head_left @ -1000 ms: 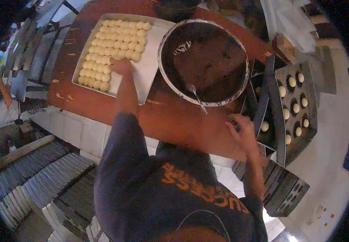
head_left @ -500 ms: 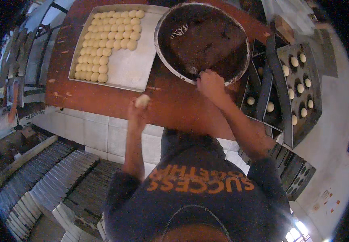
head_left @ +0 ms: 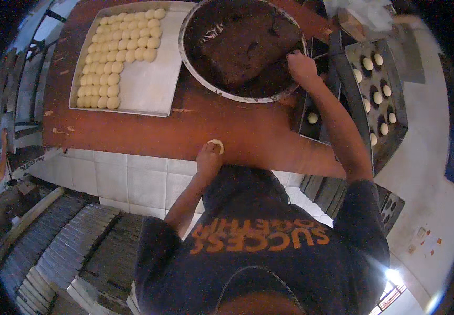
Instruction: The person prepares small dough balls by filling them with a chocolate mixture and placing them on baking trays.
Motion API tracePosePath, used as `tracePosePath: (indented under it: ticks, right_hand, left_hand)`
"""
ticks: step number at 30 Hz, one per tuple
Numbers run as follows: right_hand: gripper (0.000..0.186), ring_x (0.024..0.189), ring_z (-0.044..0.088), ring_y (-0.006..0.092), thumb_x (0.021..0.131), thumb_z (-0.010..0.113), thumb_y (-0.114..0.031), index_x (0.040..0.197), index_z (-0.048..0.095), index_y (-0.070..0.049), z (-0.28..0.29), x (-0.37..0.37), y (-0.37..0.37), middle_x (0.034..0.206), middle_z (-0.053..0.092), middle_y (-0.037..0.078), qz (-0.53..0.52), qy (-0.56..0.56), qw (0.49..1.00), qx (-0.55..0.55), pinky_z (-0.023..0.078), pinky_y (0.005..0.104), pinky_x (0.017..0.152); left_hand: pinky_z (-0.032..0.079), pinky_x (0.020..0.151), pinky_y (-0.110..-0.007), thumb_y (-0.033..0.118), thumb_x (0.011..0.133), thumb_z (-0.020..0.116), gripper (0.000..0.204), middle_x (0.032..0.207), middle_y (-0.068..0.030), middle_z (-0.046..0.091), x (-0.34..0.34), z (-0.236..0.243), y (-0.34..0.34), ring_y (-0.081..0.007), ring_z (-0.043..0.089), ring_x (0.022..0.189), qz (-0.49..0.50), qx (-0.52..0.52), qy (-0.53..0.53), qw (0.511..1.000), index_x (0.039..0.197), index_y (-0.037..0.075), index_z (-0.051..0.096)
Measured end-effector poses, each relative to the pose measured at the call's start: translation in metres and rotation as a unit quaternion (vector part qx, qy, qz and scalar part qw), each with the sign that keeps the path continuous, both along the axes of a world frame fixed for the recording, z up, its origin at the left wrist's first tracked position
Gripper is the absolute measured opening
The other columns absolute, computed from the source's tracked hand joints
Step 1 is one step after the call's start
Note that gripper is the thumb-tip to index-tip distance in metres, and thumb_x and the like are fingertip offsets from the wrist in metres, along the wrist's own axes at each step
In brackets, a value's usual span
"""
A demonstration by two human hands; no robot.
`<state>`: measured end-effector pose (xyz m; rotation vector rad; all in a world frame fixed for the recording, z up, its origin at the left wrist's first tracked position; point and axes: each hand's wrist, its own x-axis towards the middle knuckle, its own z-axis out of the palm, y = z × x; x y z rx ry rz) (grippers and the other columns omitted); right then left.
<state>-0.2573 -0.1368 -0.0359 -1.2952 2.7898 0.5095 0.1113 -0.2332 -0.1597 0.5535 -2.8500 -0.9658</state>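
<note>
Upward faces dough piece [head_left: 217, 141] in left hand [head_left: 208, 159]; long axis unclear.

Dough balls [head_left: 121, 55] in a tray [head_left: 145, 86] on the table [head_left: 137, 134], basin [head_left: 237, 98] just right of the tray, baking pan [head_left: 387, 72] farther right.

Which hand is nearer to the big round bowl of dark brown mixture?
Right: the right hand is at the right rim of the bowl. The left hand, holding a pale dough piece, is apart from the bowl, by the near edge of the table.
</note>
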Motion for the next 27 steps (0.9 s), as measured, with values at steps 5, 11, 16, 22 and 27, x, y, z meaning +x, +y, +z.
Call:
tracePosePath:
  ticks: [5,11,16,22,27]
  right_hand:
    - [0.013,0.08,0.06,0.03,0.075,0.049,-0.009,0.082,0.059,-0.005,-0.005,-0.017,-0.015,0.087,0.058,0.015,0.059,-0.045,0.995,0.066,0.05,0.039,0.067]
    - [0.016,0.077,0.061,0.0257,0.069,0.056,-0.012,0.082,0.061,-0.003,-0.021,-0.058,-0.006,0.075,0.06,0.011,0.142,-0.164,0.952,0.216,0.05,0.0356,0.064]
    - [0.021,0.07,0.057,0.0132,0.07,0.061,-0.015,0.086,0.062,-0.001,0.027,-0.011,-0.019,0.072,0.06,0.005,-0.016,-0.614,0.789,-0.01,0.046,0.0292,0.059]
    - [0.02,0.068,0.058,0.0221,0.072,0.06,-0.006,0.091,0.062,-0.005,0.049,0.11,-0.019,0.071,0.057,0.008,0.024,-0.358,0.813,-0.459,0.046,0.0297,0.059]
    - [0.027,0.071,0.056,0.0298,0.069,0.056,0.001,0.095,0.059,-0.005,0.042,0.14,-0.026,0.08,0.055,0.012,0.027,-0.176,0.839,-0.514,0.048,0.0353,0.064]
  left_hand:
    - [0.048,0.069,-0.038,0.018,0.074,0.059,0.022,0.081,-0.0159,0.06,-0.015,0.015,-0.024,-0.0309,0.059,0.078,-0.033,0.059,-0.175,0.982,0.086,0.001,0.063]
    - [0.048,0.067,-0.028,0.023,0.081,0.059,0.028,0.087,-0.0083,0.063,-0.035,0.017,-0.066,-0.017,0.06,0.078,0.176,0.509,-0.029,0.842,0.093,-0.002,0.061]
    - [0.048,0.071,-0.027,0.018,0.083,0.057,0.027,0.091,-0.0069,0.06,-0.048,0.085,-0.078,-0.0172,0.058,0.083,0.229,0.546,0.122,0.797,0.101,-0.002,0.056]
    - [0.048,0.079,-0.034,0.021,0.087,0.051,0.03,0.102,-0.0106,0.056,-0.111,0.131,-0.061,-0.0212,0.055,0.092,0.237,0.752,0.212,0.578,0.108,-0.001,0.05]
    - [0.046,0.084,-0.038,0.017,0.089,0.047,0.029,0.103,-0.0103,0.053,-0.154,0.154,-0.053,-0.0215,0.054,0.095,0.202,0.78,0.235,0.544,0.111,-0.002,0.046]
